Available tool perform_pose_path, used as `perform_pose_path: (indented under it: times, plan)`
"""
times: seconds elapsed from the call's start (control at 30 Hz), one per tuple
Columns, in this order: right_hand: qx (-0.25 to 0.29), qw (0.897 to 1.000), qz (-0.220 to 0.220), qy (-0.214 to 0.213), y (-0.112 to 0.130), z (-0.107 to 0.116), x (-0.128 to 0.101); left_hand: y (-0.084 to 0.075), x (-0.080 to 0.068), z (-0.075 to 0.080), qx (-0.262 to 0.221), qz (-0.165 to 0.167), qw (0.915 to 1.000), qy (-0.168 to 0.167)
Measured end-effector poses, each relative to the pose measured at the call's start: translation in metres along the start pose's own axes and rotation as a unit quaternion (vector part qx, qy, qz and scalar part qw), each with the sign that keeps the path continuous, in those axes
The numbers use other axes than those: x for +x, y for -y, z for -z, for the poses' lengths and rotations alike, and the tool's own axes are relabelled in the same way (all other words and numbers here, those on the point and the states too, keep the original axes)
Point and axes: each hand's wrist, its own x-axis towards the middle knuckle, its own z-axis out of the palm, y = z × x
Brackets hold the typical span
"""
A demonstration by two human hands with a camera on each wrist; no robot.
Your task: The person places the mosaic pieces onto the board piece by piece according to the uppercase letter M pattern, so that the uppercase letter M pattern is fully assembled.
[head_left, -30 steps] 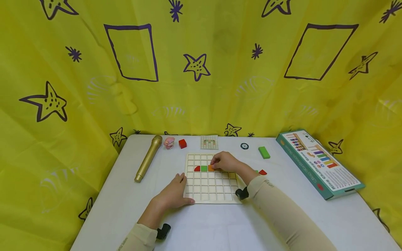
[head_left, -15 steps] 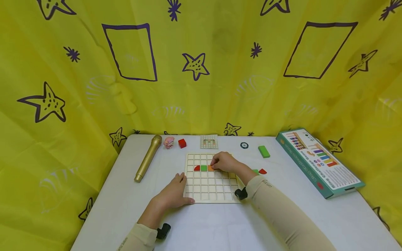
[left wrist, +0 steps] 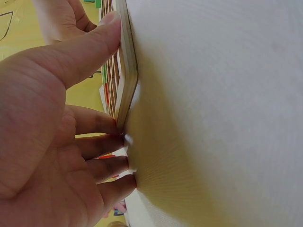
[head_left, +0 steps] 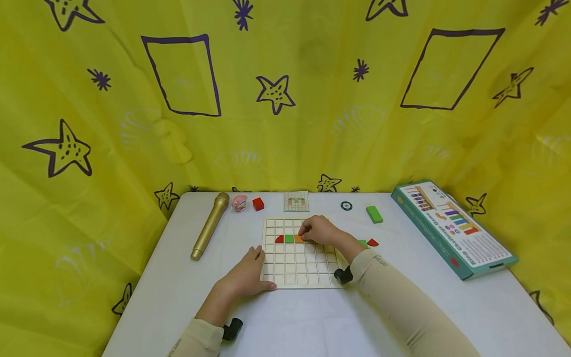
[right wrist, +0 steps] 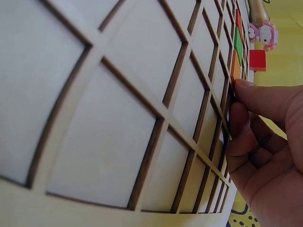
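A white wooden grid board (head_left: 298, 265) lies flat at the table's middle. In its second row a red quarter-round piece (head_left: 279, 239), a green square (head_left: 289, 238) and an orange piece (head_left: 298, 239) sit side by side. My right hand (head_left: 308, 232) hovers over the board with its fingers curled, pinching the orange piece (right wrist: 235, 66) at its edge. My left hand (head_left: 260, 270) rests against the board's near left corner, thumb along the front edge and straight fingers (left wrist: 106, 142) pressed to the left side of the board (left wrist: 125, 71).
Along the back stand a gold microphone (head_left: 209, 225), a pink toy (head_left: 239, 203), a red cube (head_left: 257, 204), a pattern card (head_left: 296, 201), a black ring (head_left: 346, 206) and a green block (head_left: 374, 214). Loose pieces (head_left: 372, 243) lie by my right forearm. A teal box (head_left: 452, 229) sits far right.
Both hands and the pieces stay where they were; only the head view drifts slightly.
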Motion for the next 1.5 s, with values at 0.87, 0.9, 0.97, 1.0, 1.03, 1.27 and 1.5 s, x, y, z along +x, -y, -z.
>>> perform_pose_path:
  times: [0.87, 0.9, 0.97, 1.0, 1.03, 1.27, 1.5]
  plan:
    - [0.022, 0.999, -0.028, -0.036, -0.037, 0.035, -0.029, 0.002, 0.003, -0.001, 0.017, -0.003, 0.9998, -0.004]
    - [0.022, 0.999, -0.030, -0.037, -0.039, 0.037, -0.031, 0.002, 0.003, -0.002, 0.018, -0.001, 0.9998, -0.003]
    - [0.015, 0.999, -0.031, -0.040, -0.043, 0.041, -0.035, 0.002, 0.002, -0.002, 0.017, 0.001, 0.9999, -0.001]
    - [0.011, 0.999, -0.032, -0.042, -0.045, 0.043, -0.037, 0.002, 0.002, -0.002, 0.016, 0.001, 0.9999, -0.001]
    - [0.007, 0.999, -0.032, -0.044, -0.047, 0.045, -0.039, 0.002, 0.002, -0.001, 0.016, 0.001, 0.9999, -0.001]
    - [0.013, 0.997, -0.056, -0.044, -0.057, 0.055, -0.051, 0.001, 0.000, 0.000, 0.007, -0.002, 1.0000, -0.001]
    - [0.014, 0.998, -0.049, -0.045, -0.067, 0.063, -0.061, -0.001, -0.001, 0.001, 0.005, -0.007, 1.0000, -0.002]
